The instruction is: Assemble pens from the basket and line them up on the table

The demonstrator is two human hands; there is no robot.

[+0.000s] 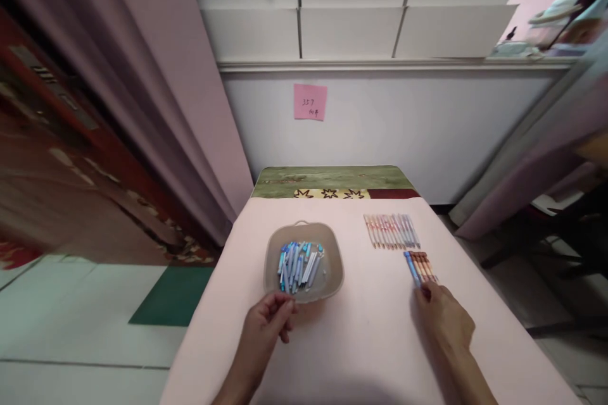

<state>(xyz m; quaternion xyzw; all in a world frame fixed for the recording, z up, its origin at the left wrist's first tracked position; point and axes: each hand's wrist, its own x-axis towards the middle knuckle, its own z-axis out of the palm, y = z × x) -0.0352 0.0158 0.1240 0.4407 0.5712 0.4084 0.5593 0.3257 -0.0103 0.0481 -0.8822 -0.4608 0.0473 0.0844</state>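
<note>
A beige plastic basin (335, 266) on the table holds a loose heap of blue, white and lilac pens (297, 269). My left hand (270, 319) hovers at the basin's near rim, thumb and fingers pinched; whether anything is between them I cannot make out. On the right, my right hand (441, 313) is closed on the lower end of a blue pen (412, 269). That pen lies at the left end of a short row of brown-and-orange pens (422, 266), whose lower ends my fingers partly cover. Behind it is a longer, neat row of pale pens (392, 231).
The table (351, 342) has a pink cover, with a green patterned strip (327, 176) showing at its far end. A white wall with a pink note (310, 102) stands behind it. Curtains hang left and right; a dark stool (536, 253) is on the right.
</note>
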